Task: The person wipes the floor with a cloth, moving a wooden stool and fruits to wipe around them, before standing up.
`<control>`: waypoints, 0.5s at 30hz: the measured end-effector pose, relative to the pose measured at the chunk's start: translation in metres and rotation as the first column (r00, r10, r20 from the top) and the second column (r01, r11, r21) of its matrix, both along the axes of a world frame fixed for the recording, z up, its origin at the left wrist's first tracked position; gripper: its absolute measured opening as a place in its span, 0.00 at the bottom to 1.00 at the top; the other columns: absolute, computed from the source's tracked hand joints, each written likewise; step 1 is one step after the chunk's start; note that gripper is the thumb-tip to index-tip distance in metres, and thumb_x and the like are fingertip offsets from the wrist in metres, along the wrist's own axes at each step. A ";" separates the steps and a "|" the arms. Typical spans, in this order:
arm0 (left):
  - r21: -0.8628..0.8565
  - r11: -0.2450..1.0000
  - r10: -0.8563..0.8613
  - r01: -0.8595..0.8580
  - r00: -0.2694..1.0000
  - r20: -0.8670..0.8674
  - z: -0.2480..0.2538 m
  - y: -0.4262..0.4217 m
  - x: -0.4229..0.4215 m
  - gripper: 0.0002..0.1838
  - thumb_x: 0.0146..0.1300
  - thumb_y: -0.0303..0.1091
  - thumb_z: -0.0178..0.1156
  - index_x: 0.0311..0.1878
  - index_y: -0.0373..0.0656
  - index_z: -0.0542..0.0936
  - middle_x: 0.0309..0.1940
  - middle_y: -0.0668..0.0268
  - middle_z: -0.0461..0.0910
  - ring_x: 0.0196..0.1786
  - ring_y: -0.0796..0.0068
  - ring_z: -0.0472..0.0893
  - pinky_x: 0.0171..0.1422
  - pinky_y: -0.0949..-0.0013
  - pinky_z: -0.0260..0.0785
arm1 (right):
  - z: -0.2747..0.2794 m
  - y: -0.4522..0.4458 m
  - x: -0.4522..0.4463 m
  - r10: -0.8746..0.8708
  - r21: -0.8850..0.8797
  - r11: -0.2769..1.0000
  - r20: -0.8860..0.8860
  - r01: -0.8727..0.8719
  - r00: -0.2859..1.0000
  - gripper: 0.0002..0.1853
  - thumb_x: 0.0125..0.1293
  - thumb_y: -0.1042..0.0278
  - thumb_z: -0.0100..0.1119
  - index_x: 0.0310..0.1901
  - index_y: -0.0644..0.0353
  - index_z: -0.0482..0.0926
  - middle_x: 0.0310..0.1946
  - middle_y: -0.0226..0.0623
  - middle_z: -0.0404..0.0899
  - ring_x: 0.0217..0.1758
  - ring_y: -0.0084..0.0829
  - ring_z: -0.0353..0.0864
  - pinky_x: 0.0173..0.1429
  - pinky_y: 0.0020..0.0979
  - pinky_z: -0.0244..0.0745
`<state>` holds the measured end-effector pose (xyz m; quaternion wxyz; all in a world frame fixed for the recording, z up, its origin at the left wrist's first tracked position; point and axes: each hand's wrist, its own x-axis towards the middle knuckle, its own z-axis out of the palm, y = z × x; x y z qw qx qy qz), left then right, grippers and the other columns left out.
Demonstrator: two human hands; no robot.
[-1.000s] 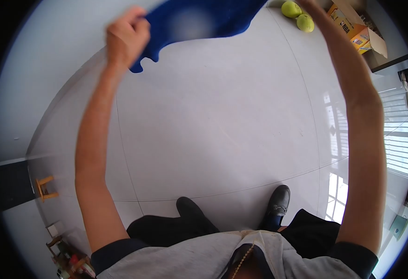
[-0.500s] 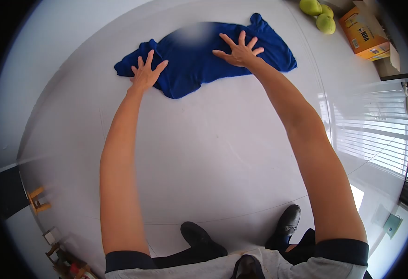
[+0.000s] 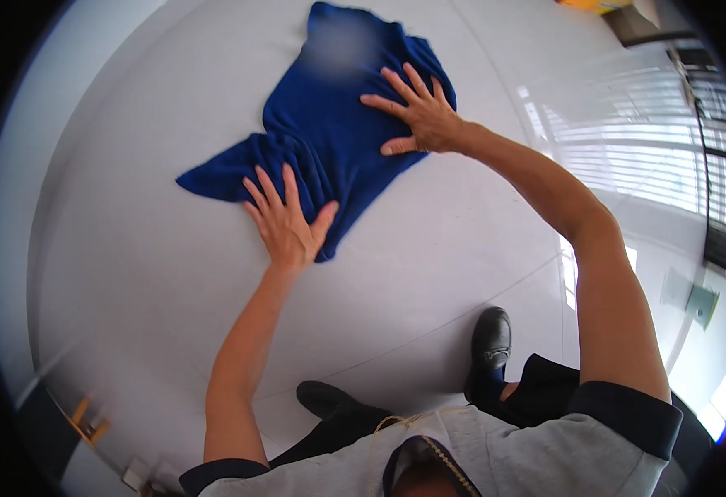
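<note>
A dark blue cloth (image 3: 317,108) lies rumpled on the pale, shiny floor. One pointed corner sticks out to the left, and folds bunch up near its lower end. My left hand (image 3: 284,219) rests on the lower part of the cloth, fingers spread, with the thumb close to the bottom tip. Farther up, my right hand (image 3: 421,112) lies flat across the right side of the cloth, its fingers also apart. A blurred patch hides part of the cloth's upper area.
My black shoes (image 3: 490,344) stand on the glossy floor (image 3: 156,273) below the cloth. An orange box (image 3: 592,5) shows at the top right edge. A small wooden piece (image 3: 89,421) is at the lower left, and a green object (image 3: 701,305) at the right.
The cloth has turned from lying crosswise to a more upright slant, its lower end nearer to me. My left hand has come closer and right. The view has shifted; the green fruits are out of sight.
</note>
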<state>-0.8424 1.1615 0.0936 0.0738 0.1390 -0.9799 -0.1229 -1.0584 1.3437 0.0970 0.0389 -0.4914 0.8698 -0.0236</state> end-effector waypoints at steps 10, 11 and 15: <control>0.068 0.973 -0.205 0.219 0.965 -0.164 0.099 0.018 -0.045 0.45 0.48 0.62 0.55 0.61 0.37 0.58 0.59 0.35 0.51 0.62 0.32 0.48 0.59 0.38 0.44 | 0.105 0.014 -0.014 -0.422 0.158 0.886 -0.113 0.435 0.900 0.42 0.44 0.24 0.46 0.62 0.20 0.45 0.68 0.35 0.36 0.69 0.52 0.35 0.61 0.64 0.40; 0.075 0.966 -0.231 0.247 0.958 -0.172 0.105 0.017 -0.048 0.44 0.49 0.62 0.55 0.61 0.37 0.58 0.60 0.36 0.51 0.62 0.33 0.49 0.59 0.39 0.45 | 0.104 0.034 -0.004 -0.466 0.143 0.866 -0.112 0.478 0.878 0.42 0.45 0.25 0.46 0.62 0.20 0.44 0.68 0.38 0.35 0.68 0.54 0.36 0.59 0.64 0.41; 0.144 0.926 -0.317 0.350 0.925 -0.211 0.127 0.006 -0.012 0.38 0.53 0.55 0.53 0.60 0.37 0.60 0.60 0.38 0.51 0.63 0.36 0.49 0.60 0.41 0.46 | 0.127 0.075 0.079 -0.615 0.191 0.779 0.052 0.597 0.786 0.46 0.43 0.25 0.49 0.64 0.25 0.42 0.67 0.46 0.29 0.67 0.62 0.32 0.56 0.69 0.42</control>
